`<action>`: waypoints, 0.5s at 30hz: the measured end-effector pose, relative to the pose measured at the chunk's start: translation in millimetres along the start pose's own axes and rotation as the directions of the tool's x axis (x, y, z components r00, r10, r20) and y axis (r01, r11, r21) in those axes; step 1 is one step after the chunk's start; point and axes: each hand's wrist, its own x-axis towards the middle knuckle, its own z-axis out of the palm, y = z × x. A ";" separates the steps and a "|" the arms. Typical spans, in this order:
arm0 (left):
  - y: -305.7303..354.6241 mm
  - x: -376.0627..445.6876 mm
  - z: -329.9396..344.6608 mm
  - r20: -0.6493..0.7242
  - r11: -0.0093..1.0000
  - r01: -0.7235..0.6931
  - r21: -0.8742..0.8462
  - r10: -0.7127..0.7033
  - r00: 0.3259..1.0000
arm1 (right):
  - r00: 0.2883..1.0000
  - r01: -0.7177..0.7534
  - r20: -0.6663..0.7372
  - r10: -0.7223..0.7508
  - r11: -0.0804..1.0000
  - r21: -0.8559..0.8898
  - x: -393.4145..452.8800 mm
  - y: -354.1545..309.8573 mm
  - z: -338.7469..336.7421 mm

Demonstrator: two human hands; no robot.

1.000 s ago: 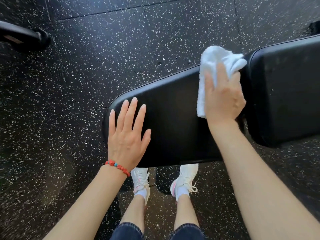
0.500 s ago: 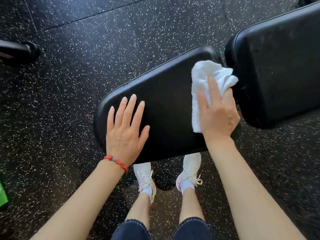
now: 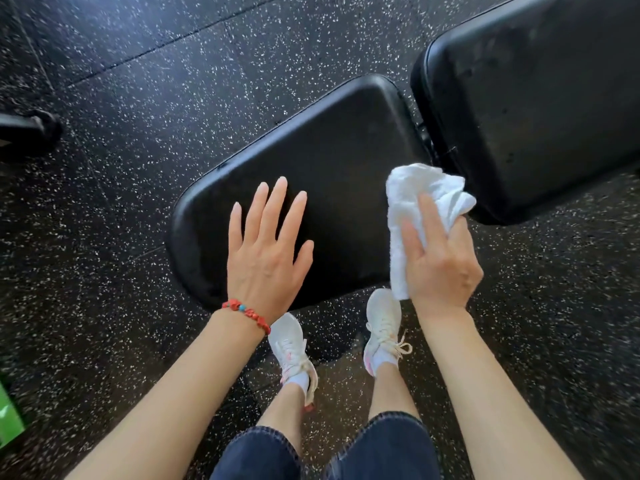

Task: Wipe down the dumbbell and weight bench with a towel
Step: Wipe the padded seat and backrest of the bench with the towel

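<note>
- While I watched through the head camera, the right hand (image 3: 441, 261) held the white towel (image 3: 415, 209) at the near right corner of the seat pad (image 3: 346, 161), fingers curled round the bunched cloth, so that grip was clamped on the towel.
- The left hand (image 3: 268, 251) lay flat on the near left part of the same pad, fingers straight and spread apart, holding nothing; a red bead bracelet (image 3: 246, 312) sat at its wrist.
- The back pad (image 3: 540, 98) of the weight bench stood to the far right, just across a narrow hinge gap (image 3: 427, 140) from the seat pad.
- I saw no clear dumbbell; a dark object (image 3: 31, 131) at the left edge was too cropped to name.
- I judged the seat wipe to be under way, with the back pad and dumbbell not yet dealt with.
- The risk I saw: a loose fold of towel could catch in the hinge gap when the hand crossed over.
- The towel overhung the near edge, so a stroke could slip off the pad onto the speckled floor (image 3: 173, 81).
- The flat left hand covered a patch that might go unwiped.
</note>
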 end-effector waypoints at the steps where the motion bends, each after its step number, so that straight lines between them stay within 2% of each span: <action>1: 3.8 1.6 1.3 0.015 1.000 -0.007 -0.002 0.007 1.000 | 1.000 -0.003 0.013 0.003 1.000 0.006 1.1 -1.3 -0.3; 4: 10.6 4.6 5.8 0.055 1.000 0.002 0.010 -0.003 0.998 | 0.999 0.029 0.045 -0.030 0.999 0.022 13.5 -5.7 -0.3; 8: 10.4 3.7 10.6 0.045 0.999 0.007 0.051 -0.010 0.999 | 0.979 -0.121 0.181 0.092 0.980 0.159 73.4 -28.4 11.2; 10: 11.6 3.4 11.9 0.043 0.998 0.012 0.058 -0.015 0.999 | 0.962 -0.125 0.265 0.069 0.971 0.202 99.7 -35.2 24.0; 15: 22.3 3.3 11.0 0.035 0.996 0.082 0.045 -0.084 0.996 | 0.961 -0.092 0.275 0.027 0.970 0.226 95.5 -25.9 26.1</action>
